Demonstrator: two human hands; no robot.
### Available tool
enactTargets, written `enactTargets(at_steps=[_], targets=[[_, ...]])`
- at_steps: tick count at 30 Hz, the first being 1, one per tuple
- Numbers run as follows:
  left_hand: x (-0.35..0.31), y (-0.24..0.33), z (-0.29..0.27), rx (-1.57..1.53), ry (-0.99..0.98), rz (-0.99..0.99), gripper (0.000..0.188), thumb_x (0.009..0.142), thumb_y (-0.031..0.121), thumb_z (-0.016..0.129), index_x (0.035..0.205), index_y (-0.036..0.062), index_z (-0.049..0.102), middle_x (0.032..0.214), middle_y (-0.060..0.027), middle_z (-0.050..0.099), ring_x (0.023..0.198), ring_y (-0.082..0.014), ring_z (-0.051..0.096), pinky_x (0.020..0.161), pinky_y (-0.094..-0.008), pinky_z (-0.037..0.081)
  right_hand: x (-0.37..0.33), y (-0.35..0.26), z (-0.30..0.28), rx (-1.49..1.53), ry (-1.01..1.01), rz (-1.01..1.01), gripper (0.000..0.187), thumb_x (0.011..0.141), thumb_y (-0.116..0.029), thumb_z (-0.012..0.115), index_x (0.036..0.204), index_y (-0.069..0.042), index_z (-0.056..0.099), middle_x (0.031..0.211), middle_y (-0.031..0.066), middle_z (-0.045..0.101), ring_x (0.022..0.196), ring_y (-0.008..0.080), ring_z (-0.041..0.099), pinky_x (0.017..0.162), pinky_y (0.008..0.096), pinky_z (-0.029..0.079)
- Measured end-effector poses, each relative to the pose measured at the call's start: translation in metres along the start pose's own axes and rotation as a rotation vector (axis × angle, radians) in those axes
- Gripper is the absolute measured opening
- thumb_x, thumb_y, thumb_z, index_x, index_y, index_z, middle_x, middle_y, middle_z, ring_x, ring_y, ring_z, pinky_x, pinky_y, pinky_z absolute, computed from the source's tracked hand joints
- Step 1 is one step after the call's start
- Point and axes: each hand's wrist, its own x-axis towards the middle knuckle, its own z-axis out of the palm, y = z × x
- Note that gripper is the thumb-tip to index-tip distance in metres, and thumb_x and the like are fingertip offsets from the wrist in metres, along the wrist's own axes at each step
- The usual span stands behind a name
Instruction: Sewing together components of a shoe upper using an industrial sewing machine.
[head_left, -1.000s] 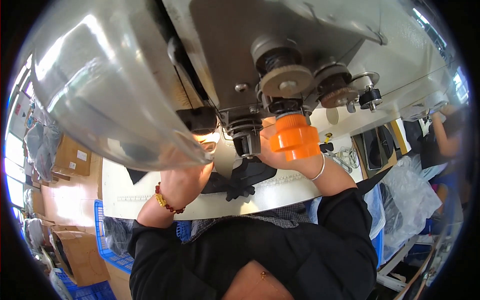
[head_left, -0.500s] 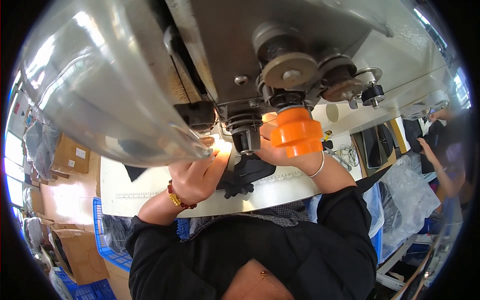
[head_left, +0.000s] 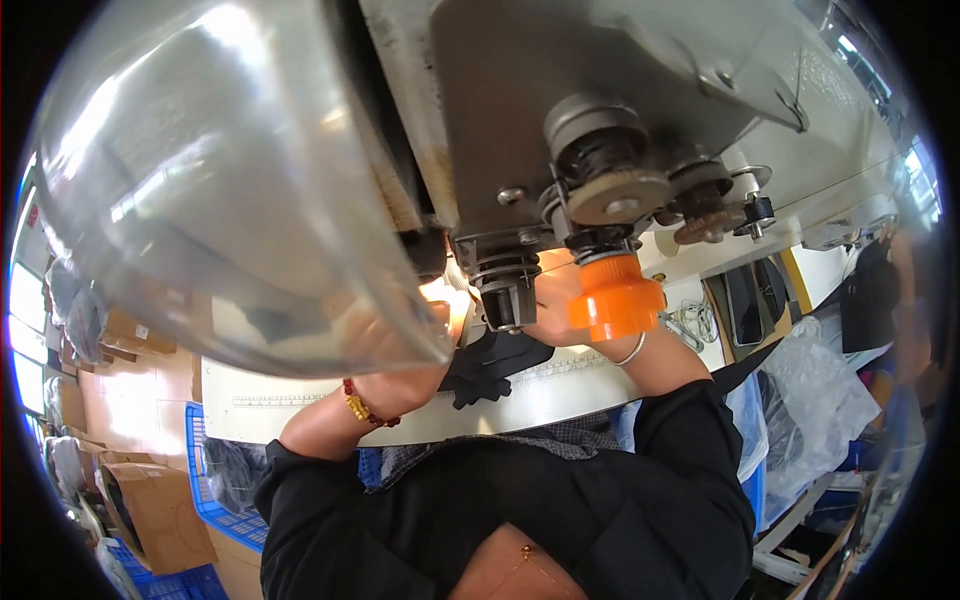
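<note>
Orange knob (head_left: 617, 297) shifted right in view, black cloth (head_left: 498, 360) slanting rightward, hands (head_left: 408, 385) (head_left: 552, 306) partly hidden, grip unclear

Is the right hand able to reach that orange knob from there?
Probably yes. The orange knob partly covers the right hand in this view, and nothing seems to block the way between them, though the exact gap is hard to judge.

Ruler marks and a box label, none legible

No word or number can be read. A printed ruler scale (head_left: 275, 401) runs near the front edge of the white sewing table (head_left: 510, 408), visible in one stretch at left and another at right; its figures are too small. A small pale label (head_left: 141, 331) sits on the upper cardboard box (head_left: 120, 326) at far left, its print indistinct.
</note>
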Motion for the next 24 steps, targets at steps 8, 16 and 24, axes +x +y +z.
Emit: enactTargets(at_steps=[8,16,24], targets=[[0.017,-0.007,0.001,0.043,-0.050,-0.111,0.031,0.068,0.010,0.074,0.097,0.0061,0.068,0.098,-0.0079,0.066,0.079,-0.0273,0.066,0.065,-0.0292,0.053,-0.011,0.006,0.005,-0.042,0.007,0.007,0.015,0.071,-0.027,0.070,0.081,-0.016,0.067,0.073,-0.0016,0.059,0.055,0.0199,0.052,0.048,0.0316,0.036],[0.020,-0.016,-0.008,-0.053,-0.161,-0.205,0.032,0.065,0.009,0.072,0.097,0.0103,0.067,0.094,-0.0066,0.064,0.077,-0.0249,0.064,0.067,-0.0358,0.051,-0.009,-0.011,0.004,0.025,-0.012,0.102,0.021,0.067,-0.015,0.068,0.088,-0.012,0.068,0.082,0.0034,0.065,0.068,0.0246,0.061,0.060,0.0353,0.046],[0.028,-0.018,-0.015,-0.112,-0.111,-0.144,0.018,0.069,0.010,0.070,0.086,0.0078,0.065,0.088,-0.0038,0.061,0.070,-0.0230,0.061,0.057,-0.0349,0.047,-0.016,-0.007,0.019,0.044,0.021,0.144,0.033,0.066,-0.006,0.064,0.098,-0.013,0.070,0.096,0.0030,0.069,0.080,0.0220,0.066,0.068,0.0321,0.052]])
